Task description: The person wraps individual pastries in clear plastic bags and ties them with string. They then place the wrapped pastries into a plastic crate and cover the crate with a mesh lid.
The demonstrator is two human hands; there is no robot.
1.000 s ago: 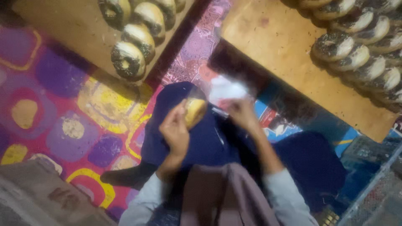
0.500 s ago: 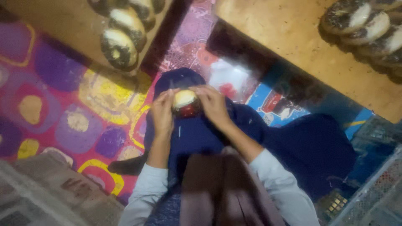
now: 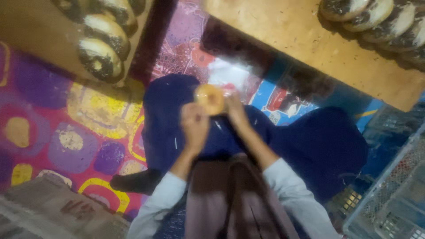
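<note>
Round bun: a small, round, golden bun (image 3: pixel 210 98) sits in the middle of the view, a little toward 12 o'clock. It is held up over the person's lap, maybe so both hands can work on it at once.

Left hand: the left hand (image 3: pixel 195 126) is at 7 o'clock from the bun. Its fingers (image 3: pixel 193 111) are curled and pressed on the bun's lower edge, so the bun does not drop.

Right hand: the right hand (image 3: pixel 237 113) is at 4 o'clock from the bun. Its fingers touch the bun's side. The picture is blurry, so I cannot tell if they pinch the bun or a thin clear wrap.

Clear bag: a see-through plastic bag (image 3: pixel 230 73) lies on the floor at 1 o'clock from the bun, near the hands, easy to reach.

Lap: dark blue cloth (image 3: pixel 310 141) covers the person's legs under the hands. It would catch the bun if it slips.

Left board: a wooden board (image 3: pixel 40 48) at 10 o'clock holds a row of seeded buns (image 3: pixel 99 57), set side by side.

Right board: a second wooden board (image 3: pixel 283 31) at 1 o'clock holds more dark seeded buns (image 3: pixel 372 17) in a neat line.

Floor: a bright mat (image 3: pixel 66 132) with purple and yellow spots lies at 9 o'clock.

Crate: a plastic crate (image 3: pixel 394 190) stands at 4 o'clock, near the knee.
</note>
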